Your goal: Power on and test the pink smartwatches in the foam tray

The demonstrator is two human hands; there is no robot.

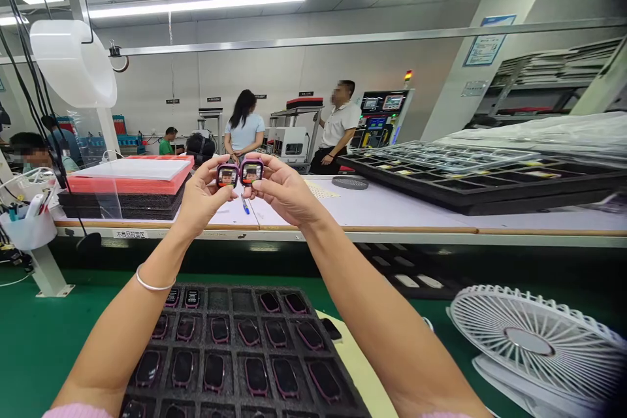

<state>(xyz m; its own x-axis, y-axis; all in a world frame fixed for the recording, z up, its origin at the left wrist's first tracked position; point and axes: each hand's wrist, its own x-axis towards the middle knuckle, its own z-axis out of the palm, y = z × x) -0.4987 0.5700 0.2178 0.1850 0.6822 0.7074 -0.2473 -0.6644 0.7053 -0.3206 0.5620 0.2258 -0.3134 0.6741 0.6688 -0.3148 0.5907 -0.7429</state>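
My left hand [208, 189] pinches a smartwatch [227, 176] by its edges, its screen lit and facing me. Beside it, a second smartwatch [251, 172] with a purple case and lit screen is between the thumb and fingers of my right hand [277, 186]. The two watch bodies are side by side, nearly touching, raised in front of the shelf. Below my forearms lies a black foam tray [242, 358] with several purple-edged watches in its pockets. Two pockets in its back row hold no watch.
A white fan [529, 339] stands at the right. On the white shelf [406, 209] are a large black divided tray [470, 189], a blue pen [245, 204] and pink foam stacked on black [132, 179]. A pen holder [29, 225] hangs at left. Several people are farther back.
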